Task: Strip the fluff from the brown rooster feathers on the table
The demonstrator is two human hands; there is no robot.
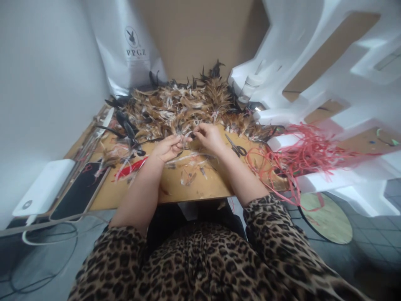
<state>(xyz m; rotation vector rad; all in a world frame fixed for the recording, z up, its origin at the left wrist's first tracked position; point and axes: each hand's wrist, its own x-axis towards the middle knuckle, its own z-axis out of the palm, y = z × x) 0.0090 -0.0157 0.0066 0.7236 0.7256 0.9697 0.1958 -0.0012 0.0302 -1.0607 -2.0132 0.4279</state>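
My left hand (168, 148) is closed in a pinch on a small bunch of feathers (181, 128), brown at the top with pale quill ends. My right hand (209, 136) is level with it, a short way to the right. Its thumb and forefinger are pressed together near a thin pale strand (189, 133) that runs towards the bunch; whether they grip it is too small to tell. Behind both hands lies a large heap of brown and black feathers (166, 102). Dark-handled scissors (236, 146) rest to the right of my right hand.
The wooden table (188, 190) carries feather scraps and a red strip (130, 168). To the left are a phone (79, 190) and a white power bank (45, 186) with a cable. Red ribbons (310, 150) spill over white foam at right. A bottle (249, 88) stands behind.
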